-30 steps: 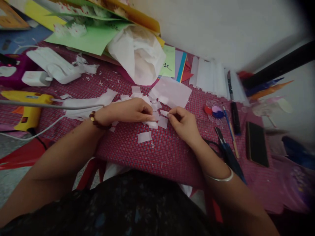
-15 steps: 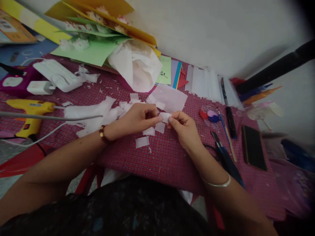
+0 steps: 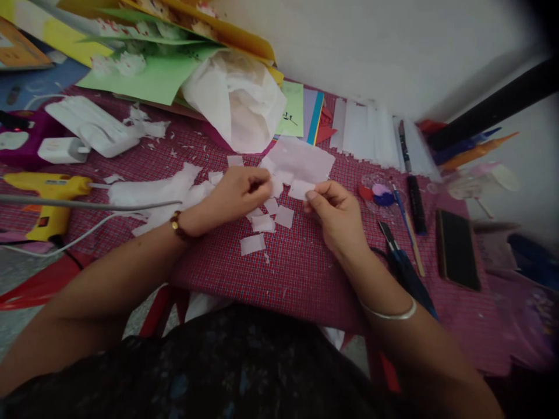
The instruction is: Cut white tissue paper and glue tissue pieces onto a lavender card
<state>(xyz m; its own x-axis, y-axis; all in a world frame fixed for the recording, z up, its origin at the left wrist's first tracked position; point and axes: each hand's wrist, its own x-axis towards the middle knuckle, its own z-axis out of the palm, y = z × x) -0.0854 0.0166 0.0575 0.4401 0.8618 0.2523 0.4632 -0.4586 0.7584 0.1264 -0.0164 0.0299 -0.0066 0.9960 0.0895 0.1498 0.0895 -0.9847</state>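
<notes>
My right hand (image 3: pixel 338 212) pinches a small white paper square (image 3: pixel 301 190) by its right edge, between thumb and forefinger. My left hand (image 3: pixel 247 192) is a short way to the left, its fingers curled together and slightly blurred. Whether anything is between those fingertips I cannot make out. Loose paper squares lie below and between the hands, among them one square (image 3: pixel 284 216) and another nearer the front edge (image 3: pixel 253 244). A larger white sheet (image 3: pixel 305 158) lies just beyond my hands.
A yellow glue gun (image 3: pixel 52 195) and a purple power strip (image 3: pixel 21 145) sit at the left. Behind stands a bag-lined bowl (image 3: pixel 248 110) beside green card (image 3: pixel 148 75). To the right are a cutter (image 3: pixel 388 235), a paintbrush (image 3: pixel 410 238), a marker (image 3: pixel 416 203) and a phone (image 3: pixel 457 249).
My left hand has come away from the paper square, slightly left and up. The square stays in my right hand, which has shifted a little right. The camera view has shifted slightly.
</notes>
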